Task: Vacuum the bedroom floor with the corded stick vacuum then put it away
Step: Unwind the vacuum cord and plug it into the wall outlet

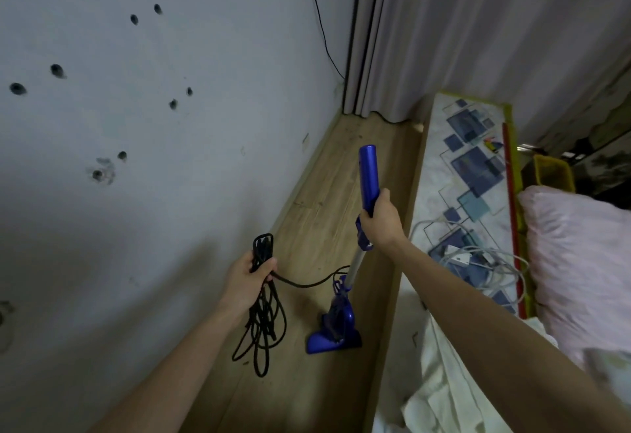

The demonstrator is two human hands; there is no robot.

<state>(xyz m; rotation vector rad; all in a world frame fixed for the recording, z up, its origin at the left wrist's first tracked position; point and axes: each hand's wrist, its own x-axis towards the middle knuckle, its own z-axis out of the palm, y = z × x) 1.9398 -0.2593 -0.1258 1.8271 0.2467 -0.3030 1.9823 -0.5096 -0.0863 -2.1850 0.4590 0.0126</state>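
Note:
A blue corded stick vacuum [367,176] stands upright on the narrow strip of wooden floor [317,200] between the wall and the bed. Its blue floor head [333,340] rests on the boards. My right hand [382,221] grips the blue handle near its lower end. My left hand [249,279] holds a bundle of looped black power cord [263,333], whose loops hang down below the fist. One strand of cord runs from my left hand across to the vacuum's silver tube.
A grey wall [136,125] with several dark holes runs along the left. Grey curtains [444,33] hang at the far end. The bed [467,176] on the right carries a patterned mat, white cables [478,255], a pink pillow [580,262] and white bedding.

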